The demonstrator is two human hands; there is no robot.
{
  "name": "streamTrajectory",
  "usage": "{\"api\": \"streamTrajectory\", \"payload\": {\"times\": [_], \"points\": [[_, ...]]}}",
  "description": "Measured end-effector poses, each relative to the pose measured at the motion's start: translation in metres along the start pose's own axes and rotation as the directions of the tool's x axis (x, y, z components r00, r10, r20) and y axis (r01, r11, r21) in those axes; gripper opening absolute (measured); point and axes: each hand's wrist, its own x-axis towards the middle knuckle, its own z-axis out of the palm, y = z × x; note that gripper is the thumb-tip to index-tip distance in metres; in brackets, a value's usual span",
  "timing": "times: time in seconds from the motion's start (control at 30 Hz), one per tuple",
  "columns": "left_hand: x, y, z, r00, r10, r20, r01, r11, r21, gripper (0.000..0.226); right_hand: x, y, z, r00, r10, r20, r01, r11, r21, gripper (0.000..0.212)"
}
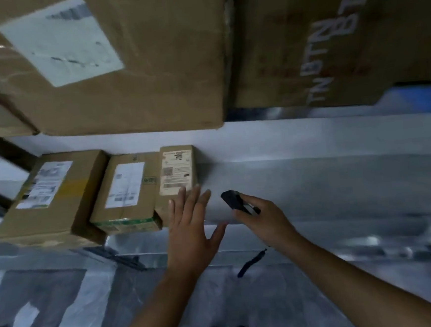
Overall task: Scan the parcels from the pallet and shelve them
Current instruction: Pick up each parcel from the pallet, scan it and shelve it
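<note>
The left hand (191,224) is reaching with fingers spread flat, fingertips meeting the near edge of the small parcel (176,171). That parcel is sitting rightmost on the shelf (314,181), pressed against the middle parcel (127,191). The right hand (263,221) is gripping a black scanner (238,202) just beside it, with bare shelf stretching open to the right.

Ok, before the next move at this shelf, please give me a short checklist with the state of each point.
1. The right hand holds the scanner: ok.
2. The left hand is free, fingers straight at the small parcel: ok.
3. Its label faces outward: ok.
4. Bare shelf to its right: ok.
5. Parcel pushed fully back: cannot tell.
6. Already scanned: cannot tell.
</note>
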Motion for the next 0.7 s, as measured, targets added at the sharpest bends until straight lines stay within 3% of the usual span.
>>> {"api": "streamTrajectory", "payload": {"times": [0.17,0.3,0.47,0.6,0.7], "points": [[-0.008,0.036,0.028,0.975,0.191,0.113,-0.158,0.955,-0.253,0.070,-0.072,0.031,-0.038,0.976,0.092,-0.196,-0.080,0.995,0.067,0.055],[-0.008,0.098,0.057,0.899,0.377,0.224,-0.268,0.876,-0.400,0.073,-0.149,0.066,-0.079,0.882,0.205,-0.425,-0.159,0.977,0.140,0.066],[-0.031,0.217,0.097,0.719,0.597,0.357,-0.335,0.746,-0.575,0.078,-0.275,0.115,-0.137,0.654,0.308,-0.691,-0.240,0.951,0.197,0.062],[-0.067,0.336,0.131,0.519,0.786,0.336,-0.454,0.587,-0.670,0.076,-0.387,0.153,-0.181,0.455,0.406,-0.792,-0.286,0.909,0.302,0.065],[-0.107,0.432,0.157,0.417,0.842,0.342,-0.486,0.524,-0.699,0.079,-0.471,0.187,-0.214,0.292,0.448,-0.845,-0.289,0.884,0.368,0.065]]}}
